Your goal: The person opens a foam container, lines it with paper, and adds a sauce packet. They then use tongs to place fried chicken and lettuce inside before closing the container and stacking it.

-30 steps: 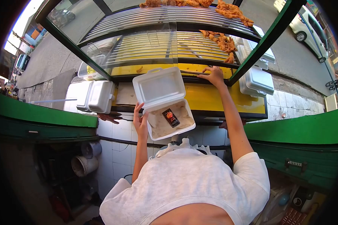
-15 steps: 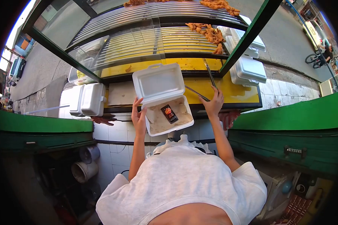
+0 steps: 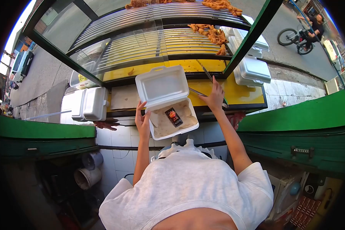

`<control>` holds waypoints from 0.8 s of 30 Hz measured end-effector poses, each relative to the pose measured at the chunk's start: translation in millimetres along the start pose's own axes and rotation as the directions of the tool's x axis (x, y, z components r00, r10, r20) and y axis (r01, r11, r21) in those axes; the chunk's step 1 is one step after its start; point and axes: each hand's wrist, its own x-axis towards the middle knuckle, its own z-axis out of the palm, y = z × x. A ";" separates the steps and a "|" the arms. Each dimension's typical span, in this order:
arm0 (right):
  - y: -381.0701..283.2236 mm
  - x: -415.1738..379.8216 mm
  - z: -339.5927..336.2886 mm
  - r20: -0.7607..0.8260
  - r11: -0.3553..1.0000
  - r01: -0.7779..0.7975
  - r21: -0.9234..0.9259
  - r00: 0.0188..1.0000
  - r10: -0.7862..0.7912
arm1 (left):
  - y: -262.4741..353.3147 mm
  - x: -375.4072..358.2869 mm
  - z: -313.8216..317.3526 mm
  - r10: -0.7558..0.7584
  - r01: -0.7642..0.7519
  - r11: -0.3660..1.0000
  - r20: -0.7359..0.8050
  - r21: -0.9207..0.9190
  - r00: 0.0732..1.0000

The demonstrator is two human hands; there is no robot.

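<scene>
An open white foam takeout box [image 3: 161, 87] is in my left hand [image 3: 142, 119], gripped at its left side near the hinge with the thumb over the rim. Its lid stands up away from me. Brown paper [image 3: 188, 113] lines the base, and a small black sachet [image 3: 174, 117] with a red and orange picture lies on it. My right hand [image 3: 215, 96] is closed around metal tongs [image 3: 207, 73], beside the box on the right. The tongs' two arms are spread, one along my fingers and one by my thumb. My palm hides part of them.
Fried chicken pieces [image 3: 211, 33] lie on the slatted rack [image 3: 130, 48] behind a glass panel. Closed foam boxes [image 3: 253, 71] stack at right, and more boxes [image 3: 95, 102] stand at left. A green post [image 3: 253, 36] rises near my right hand. Someone rides a motorcycle [image 3: 299, 38] on the street.
My right hand has shifted slightly up and turned, swinging the tongs' upper arm to the left. The box and my left hand stay almost in place. The motorcycle has come further into view.
</scene>
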 end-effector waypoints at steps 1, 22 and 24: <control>2.5 -2.3 -5.7 -0.003 1.000 0.002 -0.001 1.000 -0.002 | -0.3 0.1 0.2 -0.005 0.005 1.000 0.007 -0.011 1.000; -67.8 135.2 -88.3 0.046 0.999 -0.012 -0.032 0.999 0.013 | -2.9 2.4 2.2 -0.041 0.044 0.998 0.094 -0.041 0.995; -79.6 167.2 -70.7 0.107 0.996 -0.042 -0.076 0.993 0.050 | -4.2 1.2 2.3 -0.038 0.043 0.998 0.094 -0.052 0.995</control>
